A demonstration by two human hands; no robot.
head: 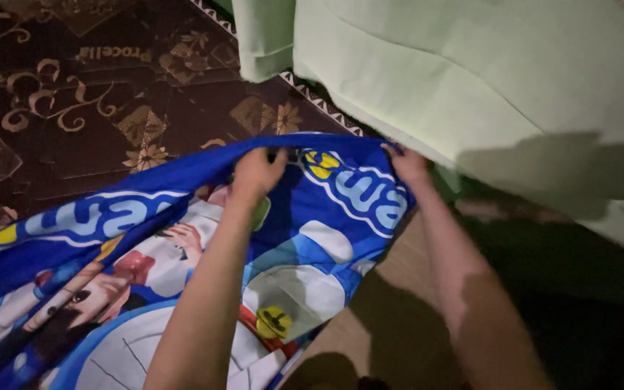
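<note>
Under left hand (256, 173), sheet (326, 217) edge hidden — dim

Blue cartoon sheet (146, 289) cut off at left and bottom edges.

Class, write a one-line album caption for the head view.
Both hands, left hand and right hand, grip the blue cartoon-print sheet beside pale green curtains.

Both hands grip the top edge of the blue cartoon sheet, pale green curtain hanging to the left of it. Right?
Not quite. In the head view the curtain hangs to the upper right of the sheet, not the left; patterned brown carpet lies to the left. The rest holds: left hand and right hand both grip the sheet's top edge.
</note>
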